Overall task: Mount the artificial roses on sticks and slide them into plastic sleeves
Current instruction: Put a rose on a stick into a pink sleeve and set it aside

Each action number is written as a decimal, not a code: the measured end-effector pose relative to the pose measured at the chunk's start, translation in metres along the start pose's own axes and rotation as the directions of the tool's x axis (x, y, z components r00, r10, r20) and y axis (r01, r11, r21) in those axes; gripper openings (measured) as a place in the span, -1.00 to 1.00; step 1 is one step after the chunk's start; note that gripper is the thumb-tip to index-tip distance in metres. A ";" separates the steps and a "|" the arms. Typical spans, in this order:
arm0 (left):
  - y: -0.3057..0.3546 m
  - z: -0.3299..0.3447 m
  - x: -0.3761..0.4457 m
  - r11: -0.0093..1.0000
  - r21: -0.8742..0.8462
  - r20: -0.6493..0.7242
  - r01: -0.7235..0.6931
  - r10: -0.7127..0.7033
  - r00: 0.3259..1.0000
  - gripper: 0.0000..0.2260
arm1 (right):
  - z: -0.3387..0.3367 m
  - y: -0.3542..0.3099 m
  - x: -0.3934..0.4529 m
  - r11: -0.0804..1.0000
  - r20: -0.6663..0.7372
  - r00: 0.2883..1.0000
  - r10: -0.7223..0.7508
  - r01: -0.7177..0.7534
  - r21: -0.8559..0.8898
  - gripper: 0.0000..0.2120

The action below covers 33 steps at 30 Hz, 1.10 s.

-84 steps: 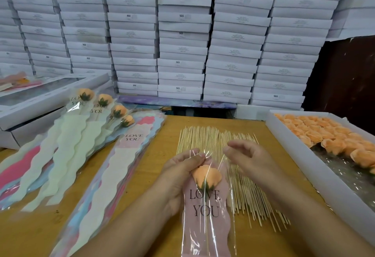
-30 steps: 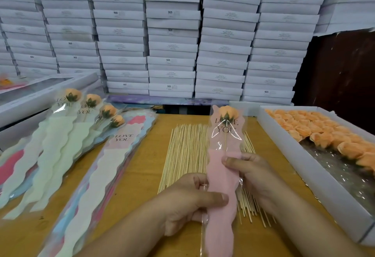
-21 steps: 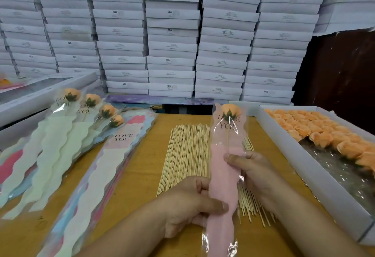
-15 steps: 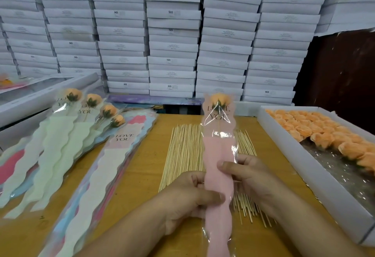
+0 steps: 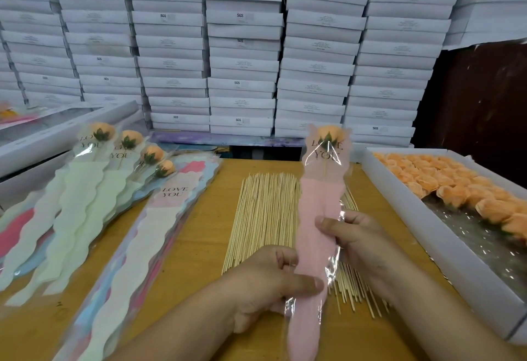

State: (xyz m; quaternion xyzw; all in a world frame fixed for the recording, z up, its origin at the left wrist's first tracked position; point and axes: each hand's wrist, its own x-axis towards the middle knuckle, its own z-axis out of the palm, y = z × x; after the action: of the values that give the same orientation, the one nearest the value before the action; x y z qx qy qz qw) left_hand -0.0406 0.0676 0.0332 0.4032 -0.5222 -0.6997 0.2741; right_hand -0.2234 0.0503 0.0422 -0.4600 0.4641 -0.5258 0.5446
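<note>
Pink sleeve (image 5: 316, 218) holding a rose (image 5: 327, 133) is pinched by left hand (image 5: 271, 283) and right hand (image 5: 359, 241).

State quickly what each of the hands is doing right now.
Left hand: grips the pink sleeve low down.
Right hand: grips the same sleeve higher up.

Behind my bench
White flat boxes (image 5: 242, 47) stood stacked in tall columns beyond the wooden table (image 5: 199, 232) before me.
</note>
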 end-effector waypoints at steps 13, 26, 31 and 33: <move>0.004 -0.004 -0.001 0.999 0.010 0.049 0.031 -0.032 0.998 -0.79 | 0.000 0.003 0.001 1.000 -0.030 1.000 0.001 -0.001 -0.013 -0.95; 0.003 -0.004 0.001 0.999 -0.006 -0.037 -0.036 0.036 0.999 -0.74 | 0.003 0.004 -0.004 0.998 0.093 0.996 -0.014 0.020 -0.065 -0.80; 0.003 -0.003 -0.002 1.000 0.018 0.022 0.011 -0.011 1.000 -0.76 | 0.002 0.003 -0.003 0.995 0.042 0.999 -0.028 0.032 -0.090 -0.87; 0.000 -0.003 -0.001 0.998 0.058 0.040 0.016 -0.018 0.999 -0.82 | 0.000 0.003 -0.002 0.996 0.024 0.999 -0.029 0.031 -0.084 -0.89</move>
State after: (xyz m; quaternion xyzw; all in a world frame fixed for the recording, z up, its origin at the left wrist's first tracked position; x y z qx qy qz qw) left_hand -0.0374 0.0669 0.0332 0.4012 -0.5442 -0.6946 0.2459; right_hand -0.2228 0.0522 0.0393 -0.4953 0.4726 -0.5088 0.5220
